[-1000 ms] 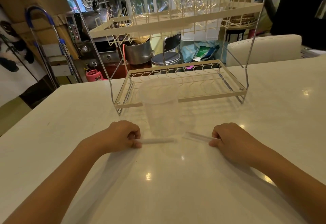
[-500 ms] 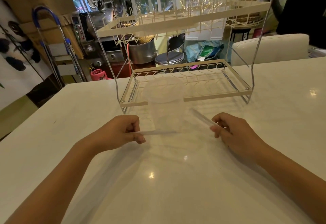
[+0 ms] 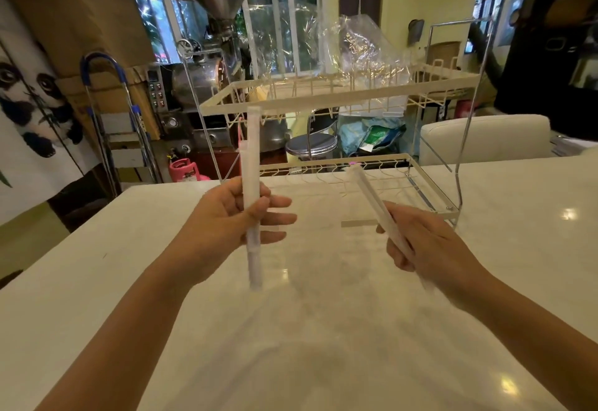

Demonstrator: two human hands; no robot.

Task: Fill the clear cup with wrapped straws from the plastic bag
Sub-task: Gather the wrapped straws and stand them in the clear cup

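Above the white desk [image 3: 323, 329], both hands are being held up in front of the two-tier wire rack [image 3: 336, 93]. The left hand [image 3: 226, 223] is gripping wrapped straws [image 3: 251, 190] between the thumb and fingers, with the fingers stretching out toward the right behind them. These straws are standing nearly upright; their top ends are reaching up in front of the rack's upper shelf, and their bottom ends are hanging below the hand, above the desk surface. At least two straws seem to be sitting together here, one slightly lower than the other, though blur is making an exact count uncertain.

The right hand [image 3: 424, 242] is curling around a second bundle of wrapped straws [image 3: 372, 197], which is tilting up and to the left, its upper end lying in front of the rack's lower shelf. Its lower end is passing through the fist and blurring out beyond the wrist side. The two bundles are staying well apart, with open desk showing between the hands.

On the rack's upper shelf, behind and above both hands, a crumpled clear plastic bag [image 3: 359, 45] is resting. The clear cup cannot be made out with any certainty; the area between the hands is looking like bare desk and rack wire only. Beyond the desk, a white chair back [image 3: 485, 135] is standing to the right of the rack.
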